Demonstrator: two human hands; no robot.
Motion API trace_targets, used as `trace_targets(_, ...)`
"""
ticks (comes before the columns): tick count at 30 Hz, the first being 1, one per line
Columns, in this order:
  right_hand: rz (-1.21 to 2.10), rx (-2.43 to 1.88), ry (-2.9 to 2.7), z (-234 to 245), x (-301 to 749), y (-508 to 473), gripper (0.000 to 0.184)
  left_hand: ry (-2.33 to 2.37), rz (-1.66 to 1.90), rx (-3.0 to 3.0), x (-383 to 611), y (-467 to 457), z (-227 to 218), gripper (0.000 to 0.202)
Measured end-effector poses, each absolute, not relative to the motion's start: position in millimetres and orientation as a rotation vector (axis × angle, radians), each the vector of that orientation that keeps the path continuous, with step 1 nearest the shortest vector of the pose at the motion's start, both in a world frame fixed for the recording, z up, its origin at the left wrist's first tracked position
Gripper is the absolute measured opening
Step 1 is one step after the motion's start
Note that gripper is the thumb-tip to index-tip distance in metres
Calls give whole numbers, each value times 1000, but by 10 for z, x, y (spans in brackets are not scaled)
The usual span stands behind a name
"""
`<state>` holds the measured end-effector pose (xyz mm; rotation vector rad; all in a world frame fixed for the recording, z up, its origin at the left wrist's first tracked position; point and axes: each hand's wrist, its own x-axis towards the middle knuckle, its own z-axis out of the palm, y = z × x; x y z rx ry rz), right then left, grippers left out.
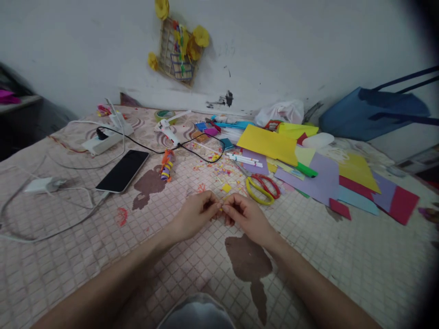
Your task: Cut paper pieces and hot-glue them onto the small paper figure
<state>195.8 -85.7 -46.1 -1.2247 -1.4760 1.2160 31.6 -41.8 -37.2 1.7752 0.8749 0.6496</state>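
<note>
My left hand (pixel 199 212) and my right hand (pixel 247 214) meet above the table, thumbs and index fingers pinched closely together. A speck of yellow shows between the fingertips, too small to name. Just beyond the fingers lies a small yellow paper square (pixel 226 188), among many tiny coloured paper scraps (pixel 219 170). Scissors (pixel 262 188) with one yellow and one red handle rest to the right of it. A small striped purple and yellow roll with orange fringe (pixel 166 165) is on the left, apart from my hands.
A phone (pixel 123 171) on a cable, a power strip (pixel 108 137) and a glue gun (pixel 168 132) with a black cord occupy the left side. Coloured sheets (pixel 308 176), white sticks (pixel 244 160) and a green marker (pixel 306 169) spread rightward. A wall stands behind.
</note>
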Motion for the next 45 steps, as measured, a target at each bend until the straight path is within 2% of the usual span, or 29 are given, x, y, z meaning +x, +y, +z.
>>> trace_targets(5,916,-1368,-1454,-477,2197,-759,10,986,806,1780,178,-209,-363,15)
trace_targets(10,506,-1606,-1779,-514,2308,-693,2,1130,931,1824,28,70,-484,8)
trace_targets(18,433,-1793,-1854,-627,2176,-640,15,1164,830,1879,23,144,-590,11)
trace_targets(24,498,-1756,-1851,-642,2222,-589,10,1126,774,1908,28,160,-588,14)
trace_targets(27,553,-1698,-1799,-648,2256,-594,9,1213,890,2060,48,110,-547,16)
trace_targets(30,865,-1529,-1695,-620,2247,-636,7,1219,1019,2124,121,-26,-464,19)
trace_targets(34,1216,-1273,-1489,-521,2139,-727,6,971,809,1877,284,-284,-387,15)
trace_targets(40,1340,-1191,-1347,-433,2001,-813,15,821,755,1642,395,-430,-434,15)
trace_targets(45,1303,-1143,-1400,-403,2029,-835,12,829,722,1455,362,-372,-407,18)
